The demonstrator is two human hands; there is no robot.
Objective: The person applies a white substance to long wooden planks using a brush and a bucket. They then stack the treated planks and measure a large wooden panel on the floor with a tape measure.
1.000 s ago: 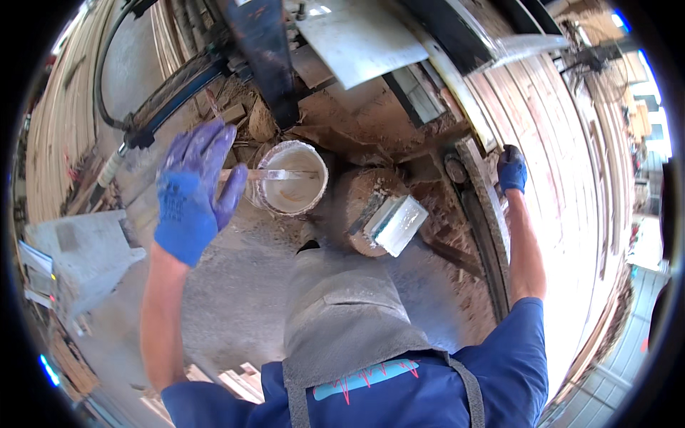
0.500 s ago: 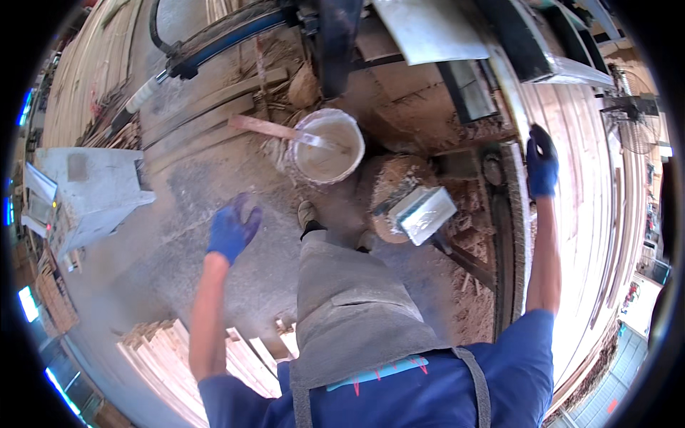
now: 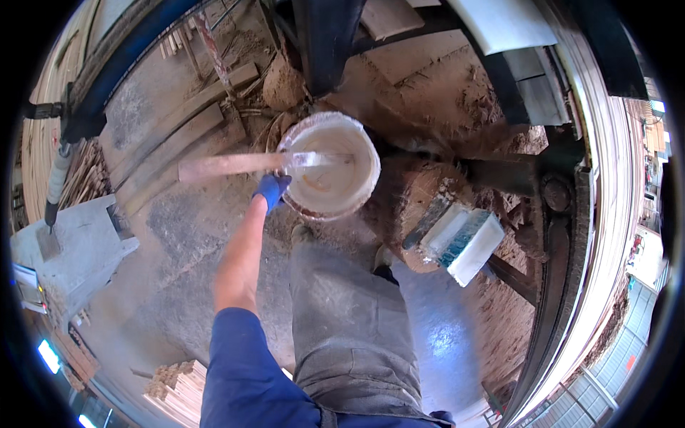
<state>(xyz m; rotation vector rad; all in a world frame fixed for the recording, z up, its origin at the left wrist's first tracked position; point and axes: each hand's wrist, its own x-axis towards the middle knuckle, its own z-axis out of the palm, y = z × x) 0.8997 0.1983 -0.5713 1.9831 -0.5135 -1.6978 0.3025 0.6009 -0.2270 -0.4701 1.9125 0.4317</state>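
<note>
My left hand (image 3: 272,191), in a blue glove, is at the left rim of a round whitish bucket (image 3: 371,143), just below a wooden handle. Its fingers look closed on the bucket's rim, though the fingertips are partly hidden. The bucket holds a pale, paste-like substance. Across its left side lies a wooden-handled tool (image 3: 221,165) with a pale, coated end; the handle sticks out past the rim to the left. My right hand is out of the picture.
Right of the bucket, a round wooden stump (image 3: 421,185) bears a white-and-green block-like item (image 3: 464,239). A dark metal frame (image 3: 564,257) and long pale boards (image 3: 606,214) run along the right. Planks (image 3: 178,114) lie upper left, near a grey metal box (image 3: 78,242).
My left hand has moved from open above the floor to the bucket's rim. My right hand has left the picture. The bucket appears larger as my view leans forward.
</note>
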